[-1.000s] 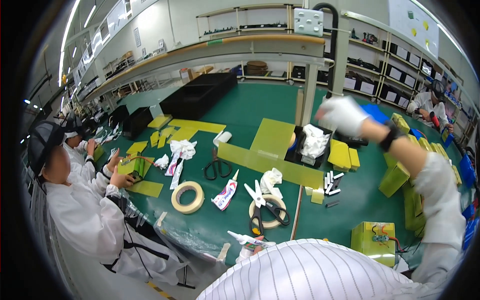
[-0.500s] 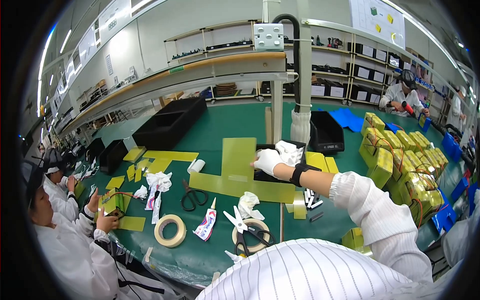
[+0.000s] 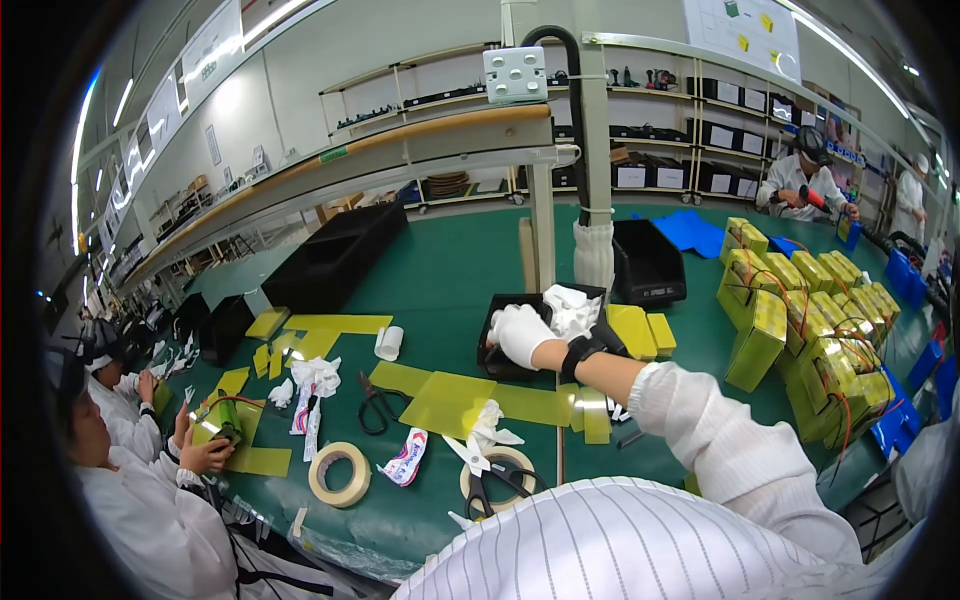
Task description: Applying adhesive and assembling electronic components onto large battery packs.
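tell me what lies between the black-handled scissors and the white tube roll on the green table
In the head view, only bare green table shows between the black-handled scissors and the white tube roll; yellow sheets lie just right.

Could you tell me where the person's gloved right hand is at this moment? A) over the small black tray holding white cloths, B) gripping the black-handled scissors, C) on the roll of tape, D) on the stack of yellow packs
A: the right hand reaches over the small black tray, beside the white cloths in it, away from the tape and scissors.
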The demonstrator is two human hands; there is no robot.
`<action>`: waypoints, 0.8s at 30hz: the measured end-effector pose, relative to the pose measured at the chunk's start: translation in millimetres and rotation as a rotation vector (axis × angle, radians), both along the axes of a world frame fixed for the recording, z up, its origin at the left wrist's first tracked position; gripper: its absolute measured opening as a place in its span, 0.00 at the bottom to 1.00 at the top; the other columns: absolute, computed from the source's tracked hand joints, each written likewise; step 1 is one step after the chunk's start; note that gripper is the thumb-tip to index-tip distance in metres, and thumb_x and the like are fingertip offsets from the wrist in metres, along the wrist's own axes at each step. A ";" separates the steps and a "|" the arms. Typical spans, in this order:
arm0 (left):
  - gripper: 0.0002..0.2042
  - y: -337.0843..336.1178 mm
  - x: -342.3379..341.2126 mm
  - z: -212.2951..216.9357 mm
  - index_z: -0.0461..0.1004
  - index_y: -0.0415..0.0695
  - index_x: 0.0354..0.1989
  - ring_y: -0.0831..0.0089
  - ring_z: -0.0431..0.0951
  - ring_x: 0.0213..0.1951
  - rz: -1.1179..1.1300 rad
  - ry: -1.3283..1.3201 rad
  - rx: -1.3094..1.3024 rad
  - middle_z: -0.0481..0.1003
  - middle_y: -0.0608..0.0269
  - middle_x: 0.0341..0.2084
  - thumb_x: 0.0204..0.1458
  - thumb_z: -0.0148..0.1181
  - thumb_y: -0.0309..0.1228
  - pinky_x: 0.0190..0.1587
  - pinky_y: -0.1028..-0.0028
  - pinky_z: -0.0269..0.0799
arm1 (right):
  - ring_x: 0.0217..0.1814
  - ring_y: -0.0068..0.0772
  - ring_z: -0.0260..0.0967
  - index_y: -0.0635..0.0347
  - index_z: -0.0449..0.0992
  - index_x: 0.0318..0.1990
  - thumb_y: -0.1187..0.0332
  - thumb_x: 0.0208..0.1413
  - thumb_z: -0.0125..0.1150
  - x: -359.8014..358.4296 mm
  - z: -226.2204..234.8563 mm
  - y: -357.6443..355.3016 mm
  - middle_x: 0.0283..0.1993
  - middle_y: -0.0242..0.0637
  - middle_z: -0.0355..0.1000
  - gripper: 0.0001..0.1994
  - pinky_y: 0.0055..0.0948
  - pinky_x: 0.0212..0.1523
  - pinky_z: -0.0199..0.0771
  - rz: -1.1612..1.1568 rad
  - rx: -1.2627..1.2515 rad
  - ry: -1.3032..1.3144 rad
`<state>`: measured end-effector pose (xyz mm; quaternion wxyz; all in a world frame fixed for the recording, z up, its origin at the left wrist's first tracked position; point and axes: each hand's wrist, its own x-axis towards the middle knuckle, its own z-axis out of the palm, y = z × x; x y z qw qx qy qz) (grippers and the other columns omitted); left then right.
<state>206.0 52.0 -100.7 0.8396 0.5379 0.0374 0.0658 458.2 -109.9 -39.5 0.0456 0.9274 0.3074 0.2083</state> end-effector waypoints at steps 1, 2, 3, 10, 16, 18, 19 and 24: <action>0.11 2.9 3.2 0.1 0.66 0.31 0.49 0.59 0.80 0.29 0.006 -0.007 0.007 0.76 0.47 0.31 0.62 0.48 0.26 0.34 0.67 0.79 | 0.47 0.41 0.71 0.46 0.82 0.35 0.70 0.50 0.59 -5.4 -2.0 4.9 0.40 0.37 0.73 0.08 0.35 0.46 0.69 -0.035 -0.134 -0.016; 0.11 4.5 5.5 0.1 0.66 0.31 0.49 0.59 0.80 0.29 0.009 -0.013 0.014 0.76 0.46 0.31 0.61 0.48 0.25 0.34 0.67 0.79 | 0.46 0.38 0.71 0.48 0.82 0.34 0.70 0.49 0.58 -7.1 -6.7 8.3 0.38 0.36 0.73 0.07 0.34 0.43 0.68 -0.045 -0.140 -0.085; 0.11 6.2 7.7 0.2 0.66 0.31 0.49 0.59 0.80 0.29 0.013 -0.019 0.022 0.76 0.46 0.31 0.61 0.48 0.25 0.34 0.66 0.79 | 0.43 0.38 0.71 0.50 0.80 0.32 0.70 0.48 0.57 -7.5 -9.8 11.2 0.36 0.35 0.73 0.06 0.35 0.43 0.68 -0.039 -0.112 -0.123; 0.11 17.2 12.7 9.8 0.66 0.31 0.49 0.58 0.81 0.29 0.028 -0.065 0.083 0.77 0.45 0.30 0.61 0.48 0.25 0.34 0.66 0.79 | 0.33 0.33 0.70 0.53 0.74 0.25 0.67 0.46 0.56 -8.7 -14.8 11.6 0.25 0.31 0.69 0.03 0.31 0.36 0.66 0.038 -0.284 -0.382; 0.11 28.3 -2.3 7.6 0.67 0.30 0.48 0.57 0.81 0.29 0.049 -0.055 0.105 0.77 0.44 0.30 0.61 0.48 0.24 0.34 0.65 0.80 | 0.28 0.44 0.69 0.57 0.69 0.25 0.67 0.41 0.60 -39.6 31.2 -17.1 0.22 0.40 0.66 0.07 0.37 0.33 0.67 0.293 0.359 -0.396; 0.11 29.5 -10.6 0.0 0.67 0.30 0.48 0.57 0.81 0.29 0.049 -0.028 0.098 0.77 0.44 0.30 0.61 0.48 0.24 0.34 0.65 0.80 | 0.31 0.49 0.71 0.59 0.69 0.26 0.68 0.41 0.62 -74.1 56.6 -18.7 0.23 0.44 0.69 0.08 0.41 0.34 0.70 0.133 0.809 -0.123; 0.11 28.7 -17.5 -5.5 0.67 0.30 0.48 0.57 0.81 0.29 0.045 -0.007 0.093 0.77 0.43 0.30 0.61 0.48 0.24 0.34 0.64 0.80 | 0.31 0.50 0.71 0.60 0.69 0.27 0.69 0.43 0.61 -91.8 67.8 -21.6 0.24 0.45 0.70 0.08 0.41 0.34 0.71 0.101 0.914 -0.068; 0.11 11.5 -65.8 -24.3 0.67 0.29 0.48 0.56 0.81 0.29 0.017 0.100 0.068 0.77 0.43 0.30 0.61 0.48 0.23 0.34 0.64 0.80 | 0.29 0.43 0.74 0.65 0.67 0.30 0.69 0.44 0.61 -193.1 84.7 -52.9 0.24 0.46 0.71 0.11 0.34 0.33 0.74 -0.026 0.969 0.498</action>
